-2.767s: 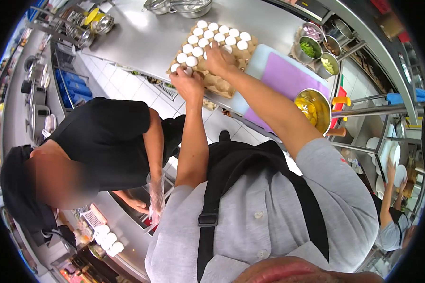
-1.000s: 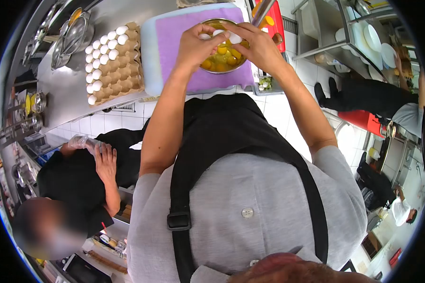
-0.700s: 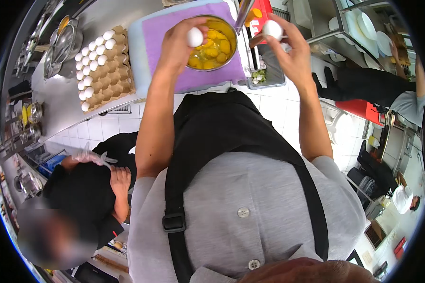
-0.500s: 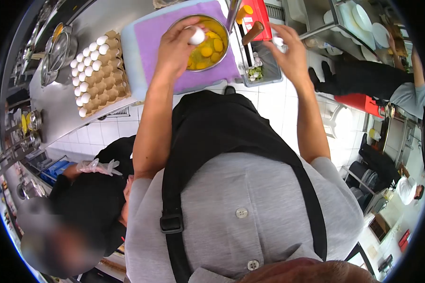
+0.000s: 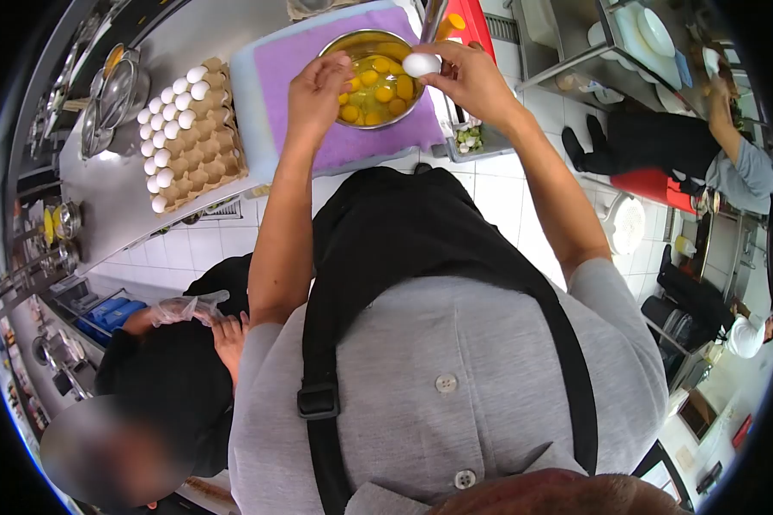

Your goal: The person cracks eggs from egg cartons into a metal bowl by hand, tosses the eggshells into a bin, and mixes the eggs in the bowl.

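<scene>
A steel mixing bowl (image 5: 374, 127) with several cracked eggs, yolks (image 5: 385, 92) whole in clear whites, stands on a purple cloth (image 5: 279, 64). My right hand (image 5: 472, 81) pinches a white egg (image 5: 421, 64) between thumb and fingers over the bowl's right rim. At the left rim is my left hand (image 5: 316, 94), its fingers loosely bent and apart, with no object visible in them. Further left, a cardboard egg tray (image 5: 206, 142) holds rows of white eggs (image 5: 170, 112) on its left side; its right-hand cups are bare.
Below my right forearm sits a grey bin (image 5: 489, 142) with green scraps (image 5: 468, 137). A red board (image 5: 472, 21) and metal bowls (image 5: 116, 94) flank the steel counter (image 5: 103, 180). A gloved co-worker (image 5: 172, 369) is close on my left; others work at right.
The egg that was in my left hand is now in my right hand. My right hand has come from above the bin to the bowl, and the white piece it held is gone.
</scene>
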The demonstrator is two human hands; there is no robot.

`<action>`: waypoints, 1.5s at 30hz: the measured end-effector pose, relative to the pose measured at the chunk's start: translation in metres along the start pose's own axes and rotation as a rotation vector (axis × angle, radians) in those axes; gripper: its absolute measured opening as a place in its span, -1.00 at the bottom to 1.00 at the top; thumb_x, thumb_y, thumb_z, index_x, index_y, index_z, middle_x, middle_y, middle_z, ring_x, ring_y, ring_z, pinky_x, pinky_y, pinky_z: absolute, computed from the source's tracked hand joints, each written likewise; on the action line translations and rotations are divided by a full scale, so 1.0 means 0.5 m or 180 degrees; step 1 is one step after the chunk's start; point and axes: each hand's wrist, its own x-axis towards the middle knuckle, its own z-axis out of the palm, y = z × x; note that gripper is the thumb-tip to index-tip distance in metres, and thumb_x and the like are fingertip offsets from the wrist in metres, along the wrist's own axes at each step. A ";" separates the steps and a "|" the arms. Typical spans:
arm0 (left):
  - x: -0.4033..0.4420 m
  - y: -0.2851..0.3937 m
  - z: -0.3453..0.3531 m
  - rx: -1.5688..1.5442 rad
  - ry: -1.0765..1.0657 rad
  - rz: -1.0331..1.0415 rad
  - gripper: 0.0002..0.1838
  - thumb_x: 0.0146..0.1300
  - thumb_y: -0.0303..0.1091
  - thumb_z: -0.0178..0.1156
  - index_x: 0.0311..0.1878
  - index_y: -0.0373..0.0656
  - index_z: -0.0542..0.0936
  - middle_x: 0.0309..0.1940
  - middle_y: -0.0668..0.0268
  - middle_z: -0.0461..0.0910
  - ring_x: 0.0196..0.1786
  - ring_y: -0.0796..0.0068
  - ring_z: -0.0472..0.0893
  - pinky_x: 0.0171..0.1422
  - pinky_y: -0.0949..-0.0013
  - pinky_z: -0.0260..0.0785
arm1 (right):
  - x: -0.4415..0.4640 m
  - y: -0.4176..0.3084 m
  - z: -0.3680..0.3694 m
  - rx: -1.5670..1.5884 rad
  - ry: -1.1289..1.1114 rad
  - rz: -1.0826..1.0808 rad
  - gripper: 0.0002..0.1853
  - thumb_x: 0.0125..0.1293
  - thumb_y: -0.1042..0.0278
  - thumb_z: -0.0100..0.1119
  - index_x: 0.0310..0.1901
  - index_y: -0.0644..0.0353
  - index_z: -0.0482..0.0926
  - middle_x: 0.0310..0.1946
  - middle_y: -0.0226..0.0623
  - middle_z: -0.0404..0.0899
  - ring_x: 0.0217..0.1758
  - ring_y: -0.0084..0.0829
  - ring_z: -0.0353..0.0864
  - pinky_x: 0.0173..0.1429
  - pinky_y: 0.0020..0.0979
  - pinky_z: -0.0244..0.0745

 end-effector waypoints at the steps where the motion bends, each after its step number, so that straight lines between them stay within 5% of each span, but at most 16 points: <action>1: -0.008 0.034 0.012 0.0024 -0.0068 -0.0032 -0.57 0.52 -0.19 0.29 0.25 -0.33 0.61 0.00 0.18 0.73 0.07 0.40 0.73 0.14 0.42 0.60 | 0.010 -0.008 0.004 0.0040 0.0152 -0.0098 -0.53 0.29 0.40 0.49 0.24 0.06 0.69 -0.27 -0.42 0.71 -0.37 -0.57 0.48 -0.20 -0.46 0.50; 6: -0.002 0.068 0.056 -0.0308 -0.0351 -0.0165 -0.60 0.38 -0.28 0.45 0.15 -0.33 0.65 -0.21 0.28 0.72 -0.23 0.60 0.68 -0.13 0.56 0.53 | 0.052 -0.039 0.056 0.0813 0.0132 -0.0051 -0.48 0.30 0.42 0.45 0.32 0.07 0.63 -0.01 -0.15 0.76 -0.12 -0.28 0.75 0.07 -0.31 0.66; 9: 0.011 0.068 0.045 0.0155 -0.0312 -0.0236 -0.62 0.32 -0.31 0.50 0.07 -0.32 0.65 -0.28 0.34 0.68 -0.35 0.67 0.58 -0.27 0.59 0.42 | 0.049 -0.038 0.056 0.0129 0.0069 -0.0385 -0.46 0.30 0.44 0.43 0.33 0.07 0.62 0.08 -0.09 0.72 0.00 -0.15 0.75 0.14 -0.29 0.66; 10: 0.006 0.077 0.047 0.0095 -0.0281 -0.0390 -0.62 0.29 -0.31 0.52 0.04 -0.32 0.64 -0.30 0.36 0.65 -0.33 0.69 0.55 -0.29 0.57 0.35 | 0.045 -0.036 0.057 0.0189 0.0032 -0.0395 -0.44 0.28 0.41 0.45 0.33 0.07 0.62 0.16 -0.07 0.69 0.09 -0.05 0.72 0.21 -0.25 0.65; 13: 0.011 0.047 0.042 -0.0451 -0.0451 -0.0443 -0.62 0.30 -0.32 0.51 0.06 -0.30 0.62 -0.25 0.33 0.65 -0.26 0.65 0.57 -0.22 0.53 0.42 | 0.043 -0.023 0.079 -0.0092 0.0224 -0.0641 -0.42 0.28 0.45 0.44 0.36 0.04 0.60 0.14 -0.12 0.71 0.11 -0.16 0.74 0.19 -0.27 0.65; 16: 0.003 0.041 0.051 -0.0458 -0.0058 -0.0533 -0.53 0.22 -0.28 0.57 0.07 -0.33 0.61 -0.27 0.28 0.68 -0.29 0.58 0.62 -0.24 0.53 0.47 | 0.035 -0.019 0.095 0.0236 0.0058 -0.0163 -0.40 0.27 0.37 0.45 0.37 0.03 0.58 0.19 -0.08 0.68 0.18 -0.06 0.71 0.25 -0.22 0.62; 18: -0.003 0.042 0.057 -0.0527 0.0024 -0.0542 -0.57 0.27 -0.29 0.55 0.07 -0.32 0.61 -0.25 0.29 0.67 -0.27 0.57 0.63 -0.23 0.54 0.46 | 0.029 -0.002 0.125 0.0091 0.0382 -0.0636 -0.46 0.24 0.34 0.45 0.28 0.16 0.62 0.14 -0.03 0.69 0.23 0.03 0.64 0.34 -0.08 0.54; 24: -0.001 0.022 0.030 -0.0061 -0.0232 -0.0629 -0.65 0.33 -0.30 0.50 0.04 -0.27 0.62 -0.24 0.41 0.61 -0.32 0.69 0.49 -0.30 0.57 0.29 | 0.012 0.028 0.156 0.0020 0.0269 -0.0566 -0.39 0.20 0.39 0.39 0.34 0.07 0.57 0.16 -0.03 0.65 0.26 -0.03 0.62 0.29 -0.10 0.59; 30: 0.007 0.045 0.033 -0.0047 -0.0317 -0.0795 -0.71 0.43 -0.36 0.40 0.13 -0.18 0.59 -0.13 0.41 0.58 -0.25 0.68 0.48 -0.18 0.57 0.36 | 0.018 0.034 0.168 0.0106 0.0382 -0.0404 -0.36 0.15 0.33 0.40 0.34 -0.02 0.56 0.03 -0.12 0.62 0.08 0.01 0.68 0.07 -0.06 0.67; 38: 0.017 0.039 0.014 0.0152 -0.0292 -0.0763 -0.78 0.54 -0.32 0.26 0.10 -0.21 0.54 -0.02 0.29 0.60 -0.05 0.53 0.54 0.06 0.43 0.42 | 0.021 0.051 0.163 0.0554 0.0638 -0.0528 -0.71 0.27 0.31 0.22 0.03 0.05 0.62 -0.04 -0.08 0.60 0.08 0.02 0.69 0.07 -0.06 0.67; 45: -0.021 0.075 0.047 0.0930 0.0036 -0.0929 -0.72 0.50 -0.27 0.30 0.09 -0.23 0.52 -0.09 0.29 0.60 -0.12 0.51 0.57 -0.05 0.42 0.43 | 0.029 0.050 0.169 -0.0442 0.0741 -0.0663 -0.78 0.21 0.23 0.22 -0.16 0.03 0.75 -0.05 -0.23 0.60 0.10 -0.18 0.62 0.07 -0.25 0.57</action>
